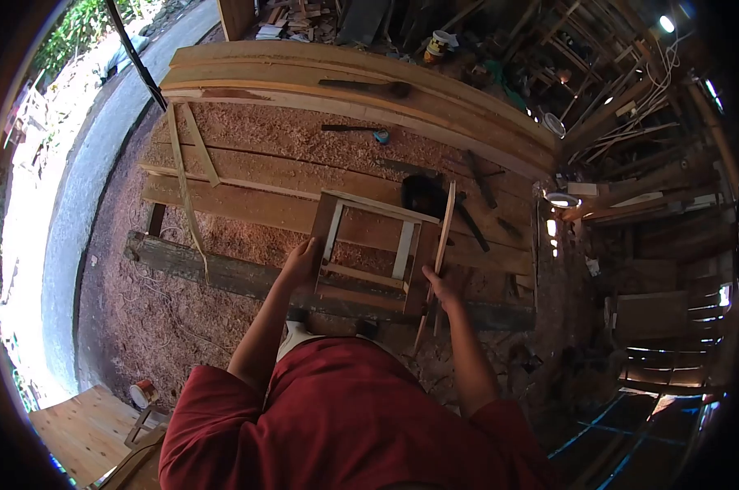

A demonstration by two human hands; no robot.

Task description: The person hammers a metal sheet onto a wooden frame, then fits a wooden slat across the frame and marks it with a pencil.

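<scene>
Wooden frame (365,275) at mid-frame, held between the two hands above the bench planks (263,172); nearly square in outline, cross rails sloping down toward the right. Left hand (301,260) closed on the frame's left side, thumb on the near face. Right hand (444,287) at the right side, curled about a thin wood strip (444,233); cannot tell whether its fingers also take in the frame's edge. Key relation: strip lies just right of the frame, long axis running up the picture, top leaning right, roughly in line with the frame's right side; right hand nearest, gripping below the strip's mid-length, left hand well apart across the opening. Materials: frame of brown boards, the right-hand one broad and dark, with two pale, flat inner bars; strip slim and light-toned. Curled shavings (263,131) litter the planks, reddish-tan and loose. Dark, rough-surfaced timber (222,267) along the near edge. Beyond, thick sawn boards (288,77), smooth and yellowish, slightly bowed in this wide view. Right of centre, a dark rounded object (418,194) partly behind the frame, identity unclear; slender dark tools (481,181) nearby.
</scene>
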